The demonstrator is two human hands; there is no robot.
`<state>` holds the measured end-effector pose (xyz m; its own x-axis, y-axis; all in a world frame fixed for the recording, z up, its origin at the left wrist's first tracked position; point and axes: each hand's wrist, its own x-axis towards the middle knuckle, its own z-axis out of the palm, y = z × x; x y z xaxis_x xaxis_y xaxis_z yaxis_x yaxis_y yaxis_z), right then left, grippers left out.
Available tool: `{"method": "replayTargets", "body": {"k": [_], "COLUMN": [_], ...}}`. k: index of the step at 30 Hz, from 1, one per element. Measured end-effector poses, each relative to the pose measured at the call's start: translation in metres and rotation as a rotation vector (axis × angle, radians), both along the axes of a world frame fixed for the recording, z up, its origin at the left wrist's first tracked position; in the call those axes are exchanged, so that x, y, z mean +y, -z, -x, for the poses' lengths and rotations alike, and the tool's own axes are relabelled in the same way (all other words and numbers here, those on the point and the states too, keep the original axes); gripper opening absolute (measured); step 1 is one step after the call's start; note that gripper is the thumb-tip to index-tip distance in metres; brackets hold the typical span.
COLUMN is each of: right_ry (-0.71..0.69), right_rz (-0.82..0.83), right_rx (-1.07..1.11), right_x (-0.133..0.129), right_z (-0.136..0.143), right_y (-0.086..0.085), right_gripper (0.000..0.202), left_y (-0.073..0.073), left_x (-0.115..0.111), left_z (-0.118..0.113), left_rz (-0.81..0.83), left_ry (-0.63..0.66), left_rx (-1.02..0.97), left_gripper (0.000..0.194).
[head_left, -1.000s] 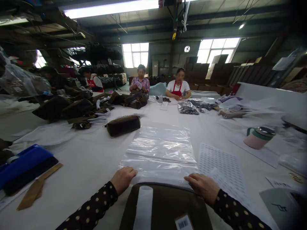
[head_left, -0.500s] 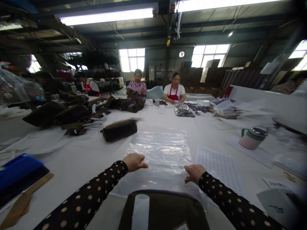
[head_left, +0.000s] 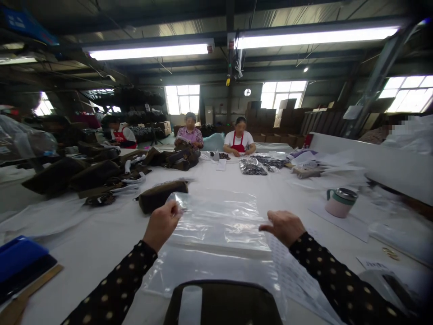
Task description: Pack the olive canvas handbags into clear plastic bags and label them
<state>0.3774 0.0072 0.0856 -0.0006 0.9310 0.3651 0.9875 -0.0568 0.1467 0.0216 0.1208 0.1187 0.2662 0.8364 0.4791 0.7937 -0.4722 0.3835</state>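
Note:
Clear plastic bags lie flat on the table in front of me, glossy under the lights. My left hand is closed in a pinch on the far left corner of the top plastic bag, which lifts a little at the fingertips. Over the right edge of the plastic hovers my right hand, thumb and forefinger apart, with nothing seen between them. Closest to me is a dark olive fabric bag with a whitish strip on it; its near part is cut off by the frame.
A dark olive pouch rests beyond my left hand, with more dark bags piled farther left. A blue tray is at the left. On the right are a label sheet and a pink mug. Two co-workers sit across the table.
Both hands have moved away from me toward the far end of the plastic. My left hand has taken hold of the bag's corner. The view has tilted up slightly.

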Motion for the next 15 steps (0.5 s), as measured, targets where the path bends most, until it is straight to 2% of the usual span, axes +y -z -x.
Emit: {"method": "replayTargets", "body": {"k": [2, 4, 7, 10, 12, 15], "right_ry": [-0.101, -0.155, -0.073, 0.025, 0.057, 0.149], "right_rz": [-0.084, -0.138, -0.106, -0.078, -0.098, -0.132], "right_rx": [0.053, 0.200, 0.617, 0.873, 0.926, 1.091], "right_x": [-0.026, -0.047, -0.067, -0.075, -0.076, -0.074], "right_z": [0.004, 0.011, 0.024, 0.032, 0.032, 0.025], "right_y": [0.025, 0.054, 0.091, 0.109, 0.111, 0.108], "right_gripper": [0.045, 0.044, 0.037, 0.031, 0.028, 0.037], "left_y": [0.026, 0.059, 0.098, 0.110, 0.109, 0.108], "left_x": [-0.021, -0.041, -0.066, -0.083, -0.088, -0.088], "left_z": [0.015, 0.026, 0.035, 0.038, 0.040, 0.045], "left_rz": [0.103, 0.156, 0.146, 0.118, 0.092, 0.058], "left_ry": [-0.077, -0.140, -0.182, -0.212, -0.211, -0.120], "left_rx": [-0.023, 0.000, 0.013, -0.001, -0.009, -0.026], "left_gripper": [0.031, 0.032, 0.033, 0.033, 0.032, 0.026]}}
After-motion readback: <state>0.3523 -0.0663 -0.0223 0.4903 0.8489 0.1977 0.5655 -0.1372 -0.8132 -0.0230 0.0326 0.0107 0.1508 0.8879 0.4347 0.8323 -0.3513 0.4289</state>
